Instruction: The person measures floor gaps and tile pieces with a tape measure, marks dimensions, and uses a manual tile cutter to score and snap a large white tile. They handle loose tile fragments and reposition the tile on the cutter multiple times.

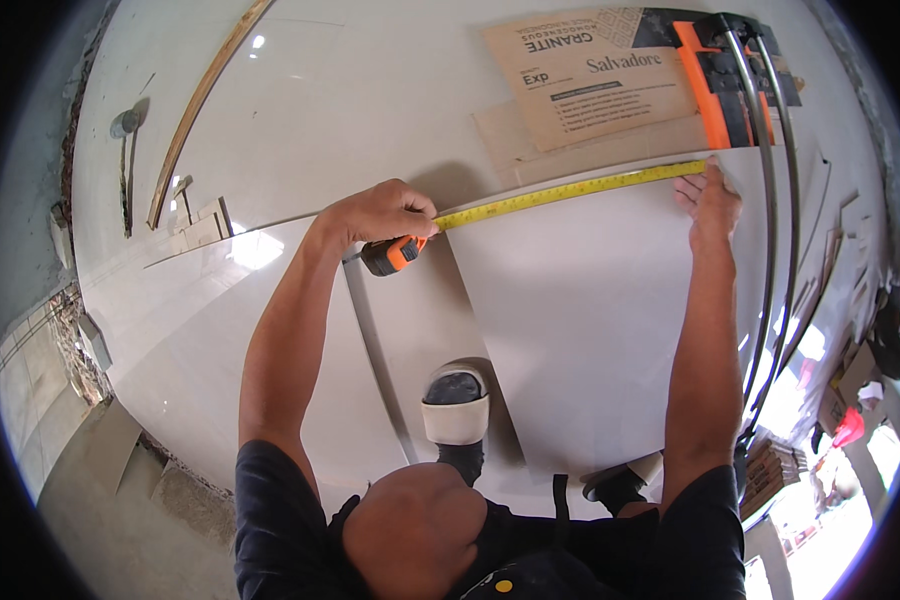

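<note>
A tape measure (392, 256) with a black and orange case hangs at my left hand (385, 213). My left fingers are closed on it where the blade leaves the case. The yellow blade (570, 190) stretches to the right along the far edge of a large pale tile (580, 320). At the blade's far end, my right hand (715, 203) pinches the tip near the tile's far right corner. Another glossy tile (210, 340) lies to the left, with a gap between the two.
A tile cutter with an orange base (705, 85) and two long metal rails (760, 110) stands on the right. Flattened cardboard (590, 100) lies beyond the tile. A wooden strip (195, 115) and a mallet (125, 130) lie far left. My foot in a sandal (456, 415) is in the gap.
</note>
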Demonstrator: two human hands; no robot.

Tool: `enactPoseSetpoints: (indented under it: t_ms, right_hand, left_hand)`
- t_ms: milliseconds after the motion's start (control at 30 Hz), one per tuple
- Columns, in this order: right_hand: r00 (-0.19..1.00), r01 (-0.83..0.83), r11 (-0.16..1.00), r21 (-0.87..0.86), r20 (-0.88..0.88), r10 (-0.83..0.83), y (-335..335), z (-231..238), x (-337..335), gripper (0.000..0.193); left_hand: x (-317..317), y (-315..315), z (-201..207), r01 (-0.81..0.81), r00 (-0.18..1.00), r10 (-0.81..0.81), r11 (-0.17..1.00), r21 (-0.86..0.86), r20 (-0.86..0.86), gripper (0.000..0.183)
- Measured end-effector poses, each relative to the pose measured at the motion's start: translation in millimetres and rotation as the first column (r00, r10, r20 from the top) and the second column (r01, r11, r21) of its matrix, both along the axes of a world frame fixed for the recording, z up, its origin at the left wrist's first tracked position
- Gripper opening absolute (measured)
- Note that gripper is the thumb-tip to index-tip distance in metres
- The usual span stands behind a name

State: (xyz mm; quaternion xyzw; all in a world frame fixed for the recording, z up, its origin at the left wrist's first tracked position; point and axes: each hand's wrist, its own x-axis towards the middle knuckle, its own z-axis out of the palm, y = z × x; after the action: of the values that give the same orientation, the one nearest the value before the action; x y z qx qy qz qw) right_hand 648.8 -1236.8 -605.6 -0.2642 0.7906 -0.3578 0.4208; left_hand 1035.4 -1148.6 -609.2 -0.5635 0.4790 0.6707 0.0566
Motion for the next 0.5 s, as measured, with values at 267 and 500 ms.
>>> enactPoseSetpoints:
  t_ms: [267, 500]
  right_hand:
    - [1.0, -0.009, 1.0, 0.008, -0.024, 0.01, -1.0, -0.7, -0.8, 0.042]
    - [1.0, 0.002, 1.0, -0.016, -0.023, -0.002, -2.0, -2.9, -0.4, 0.039]
  left_hand:
    - [0.4, -1.9, -1.0, 0.005, 1.0, -0.004, 1.0, 0.017, -0.018, 0.023]
    - [0.4, -3.4, -0.8, -0.009, 0.999, 0.01, 1.0, 0.022, -0.035, 0.023]
